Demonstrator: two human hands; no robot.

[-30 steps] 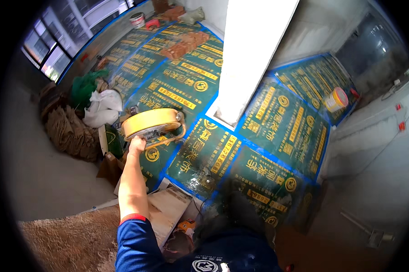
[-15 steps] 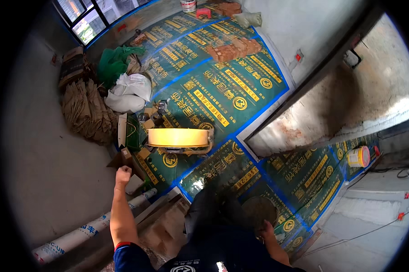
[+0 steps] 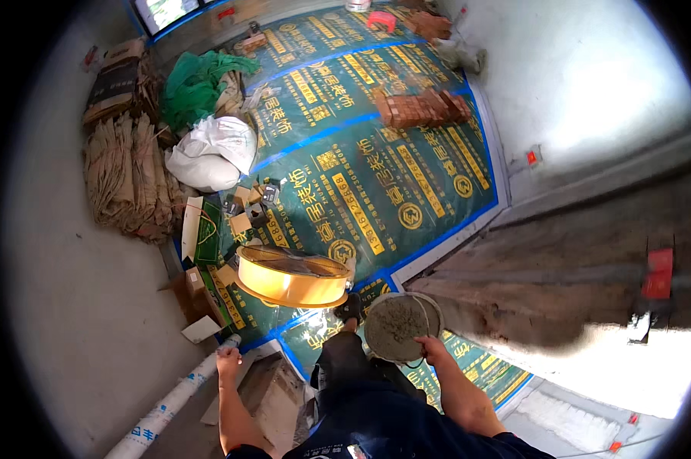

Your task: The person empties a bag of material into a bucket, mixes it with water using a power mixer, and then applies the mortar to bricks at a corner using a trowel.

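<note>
Your right hand (image 3: pixel 431 350) grips the rim of a round bucket (image 3: pixel 401 327) filled with grey mortar, just below the centre of the frame; the fingers are curled closed over the bucket's near edge, with its thin wire handle looping down beside them. The bucket hangs above your dark trouser leg and your shoe (image 3: pixel 348 307), which shows just to its left.

Your left hand (image 3: pixel 228 361) sits lower left of centre, fingers drawn together and bent downward, right at the upper end of a white pipe (image 3: pixel 169 409) that runs off toward the bottom left; you cannot tell from this view whether the hand actually clasps it.

Between and above the two hands, a wide yellow drum (image 3: pixel 293 275) with a flat top stands left of centre, close to the bucket but apart from it.

Further out, the green printed floor sheeting (image 3: pixel 407 176) with blue taped seams covers the middle and top of the frame. A stack of red bricks (image 3: pixel 420 107) lies on it at upper centre. At upper left you see a white sack (image 3: pixel 208 153), a green bag (image 3: pixel 196 84) and a pile of brown sacks (image 3: pixel 127 172), with small cardboard boxes (image 3: pixel 242 210) scattered below them. A rough grey wall (image 3: pixel 560 298) fills the right side
</note>
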